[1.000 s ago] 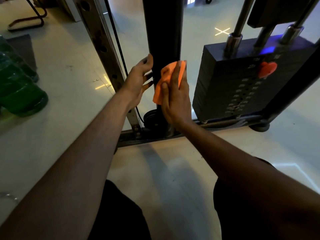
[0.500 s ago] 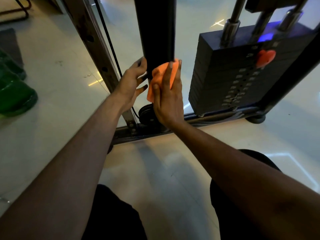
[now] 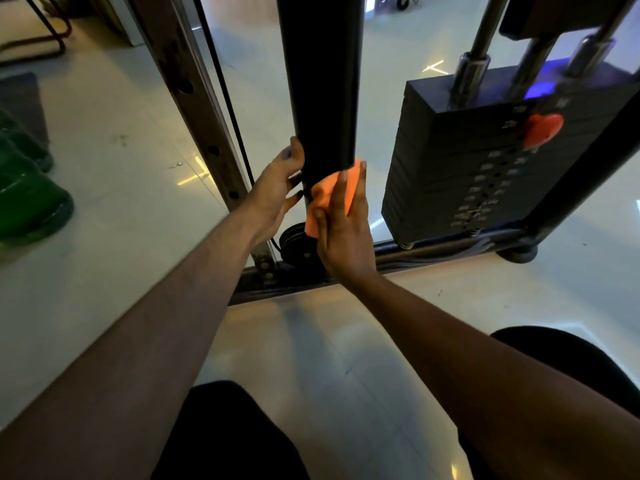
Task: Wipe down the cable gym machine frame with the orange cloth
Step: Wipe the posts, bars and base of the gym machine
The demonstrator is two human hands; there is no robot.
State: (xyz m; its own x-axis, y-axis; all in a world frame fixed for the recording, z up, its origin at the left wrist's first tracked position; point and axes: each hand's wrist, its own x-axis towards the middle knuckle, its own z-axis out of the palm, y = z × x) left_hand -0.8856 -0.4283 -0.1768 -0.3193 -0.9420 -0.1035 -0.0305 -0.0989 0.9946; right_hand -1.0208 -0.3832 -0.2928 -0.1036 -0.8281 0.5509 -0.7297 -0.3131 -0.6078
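Orange cloth: small, crumpled, pressed flat against the lower front of the frame post. Post: wide, black, matte, upright, running out of view at the top. Cloth sits low on the post, just above the base rail, which lies along the floor. Cloth's lower corner hangs free below the post's left edge.

Place: I'm in a gym.
Machine: my cable machine's black upright stands beside a weight stack with an orange selector pin.
Nearby: green weight plates on a pale glossy floor.
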